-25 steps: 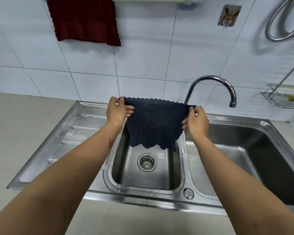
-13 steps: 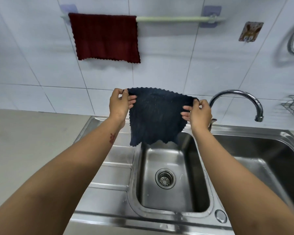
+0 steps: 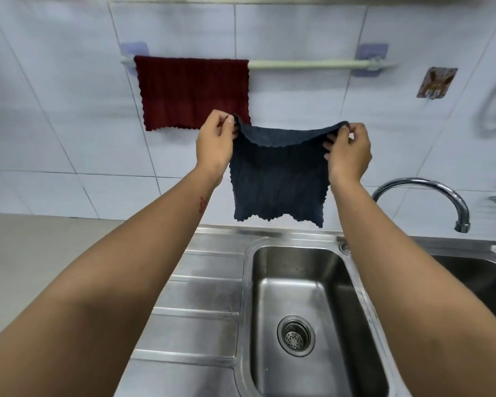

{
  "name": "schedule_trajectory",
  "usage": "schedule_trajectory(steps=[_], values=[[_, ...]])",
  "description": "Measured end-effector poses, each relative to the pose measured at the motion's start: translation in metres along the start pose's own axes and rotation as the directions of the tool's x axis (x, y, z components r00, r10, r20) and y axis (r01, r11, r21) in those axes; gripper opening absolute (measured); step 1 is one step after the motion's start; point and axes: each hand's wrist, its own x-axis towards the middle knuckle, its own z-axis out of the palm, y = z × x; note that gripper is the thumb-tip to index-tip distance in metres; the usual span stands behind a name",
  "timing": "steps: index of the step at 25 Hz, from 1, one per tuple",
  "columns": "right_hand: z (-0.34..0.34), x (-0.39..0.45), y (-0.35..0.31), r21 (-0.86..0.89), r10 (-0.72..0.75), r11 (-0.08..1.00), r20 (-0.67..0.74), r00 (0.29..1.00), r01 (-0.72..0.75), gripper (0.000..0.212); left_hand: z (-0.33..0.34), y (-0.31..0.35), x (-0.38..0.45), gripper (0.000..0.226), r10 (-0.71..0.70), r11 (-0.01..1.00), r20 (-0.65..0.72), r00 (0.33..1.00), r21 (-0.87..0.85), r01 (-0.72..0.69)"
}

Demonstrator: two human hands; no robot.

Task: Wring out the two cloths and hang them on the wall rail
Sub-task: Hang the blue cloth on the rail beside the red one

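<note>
Dark blue cloth (image 3: 278, 179): it is being held spread flat by its two top corners, above the sink's back edge and in front of the tiled wall. Compared with a second ago, it is being carried higher and nearer the wall; it was then low over the basin.

Left hand (image 3: 215, 141): it is being kept pinched on the cloth's top left corner, thumb against fingers.

Right hand (image 3: 348, 151): it is being kept pinched on the top right corner, so the top edge is sagging slightly between the two hands.

Dark red cloth (image 3: 194, 91): it is already being carried by the rail, draped over the left part and lying flat against the tiles.

Wall rail (image 3: 309, 64): its right part is being left bare, above the raised cloth and a little to the right.

Sink (image 3: 298, 299): its basin is being left with nothing in it but the drain.

Meaning for the task: wringing is being judged finished, and one cloth is being counted as hung. The blue cloth is judged to be heading for the free stretch of rail, over which its top edge has yet to be lifted.
</note>
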Motion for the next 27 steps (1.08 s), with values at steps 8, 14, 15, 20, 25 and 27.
schedule_trajectory(steps=[8,14,15,20,25,27], values=[[0.023,0.062,-0.076,-0.155,-0.342,0.930,-0.033,0.939,0.333,0.016,0.022,0.068,0.088,0.014,0.316,0.915,0.001,0.949,0.263,-0.306],[0.042,0.112,-0.097,-0.346,-0.577,0.748,0.086,0.813,0.567,0.030,0.045,0.092,0.133,0.019,0.462,0.782,0.058,0.885,0.446,-0.436],[0.046,0.119,-0.091,-0.380,-0.592,0.709,0.137,0.794,0.594,0.030,0.046,0.088,0.139,0.022,0.455,0.770,0.080,0.887,0.465,-0.437],[0.058,0.140,-0.044,-0.556,-0.715,0.380,0.331,0.616,0.739,0.039,0.047,0.046,0.143,0.031,0.483,0.607,0.216,0.849,0.616,-0.502],[0.055,0.140,-0.040,-0.634,-0.710,0.346,0.305,0.635,0.692,0.041,0.052,0.026,0.148,0.045,0.570,0.286,0.344,0.747,0.768,-0.572],[0.056,0.142,-0.044,-0.668,-0.698,0.312,0.322,0.640,0.675,0.045,0.056,0.030,0.148,0.048,0.534,0.174,0.398,0.746,0.812,-0.558]])
